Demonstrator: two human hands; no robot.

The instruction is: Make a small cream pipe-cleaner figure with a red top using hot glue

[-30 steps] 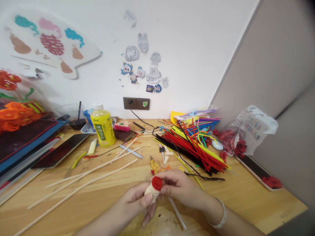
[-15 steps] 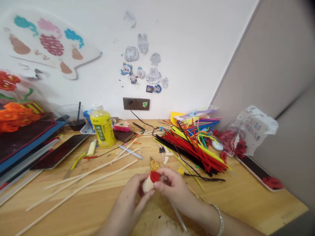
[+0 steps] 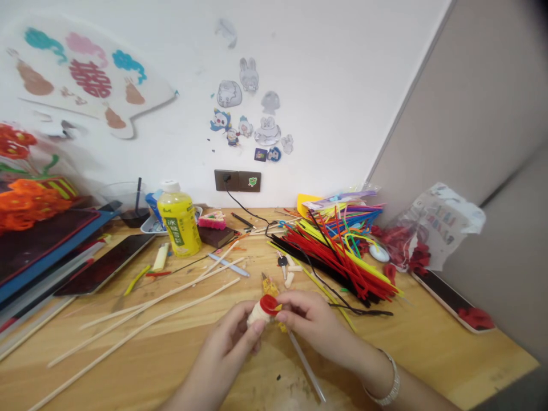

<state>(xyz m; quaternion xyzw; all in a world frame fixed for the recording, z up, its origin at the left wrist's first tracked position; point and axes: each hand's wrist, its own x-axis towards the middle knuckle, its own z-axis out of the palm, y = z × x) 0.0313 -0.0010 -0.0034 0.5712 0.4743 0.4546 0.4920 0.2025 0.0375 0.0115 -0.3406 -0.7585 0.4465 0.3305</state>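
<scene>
Roll (image 3: pixel 258 315), cream, with red cap (image 3: pixel 269 305): held in front of you, just above the worktop (image 3: pixel 411 348), between your two hands.

Left hand (image 3: pixel 225 342): your fingers (image 3: pixel 244 334) clenched round the roll's body, grasping it.

Right hand (image 3: pixel 314 322): your fingers (image 3: pixel 286 305) closed against the capped end, grasping it as well. Silver bracelet (image 3: pixel 389 379) on that wrist.

Yellow tuft (image 3: pixel 269 287): directly behind the roll and partly hidden by it; whether the two are joined, you cannot tell from this view.

Clear rod (image 3: pixel 306 365): slanting toward you beneath your right hand.

Near your hands: key (image 3: pixel 282 261) and small pale pieces (image 3: pixel 290 278), just beyond the tuft.

To your right: heap of pipe cleaners (image 3: pixel 338 257), mostly red, yellow and black, with some blue; clear bag (image 3: pixel 436 225) holding red flowers; dark tray (image 3: pixel 445 299) at the worktop's edge.

To your left: long wooden sticks (image 3: pixel 141 319), loose and fanned across the worktop; dark tablet (image 3: pixel 105 265); orange pipe-cleaner flowers (image 3: pixel 25 205) on stacked folders (image 3: pixel 38 245).

Far edge: yellow bottle (image 3: pixel 178 220), upright, beside a small book (image 3: pixel 214 235); wall socket (image 3: pixel 226 180) above, with a black cable running down to the worktop.
</scene>
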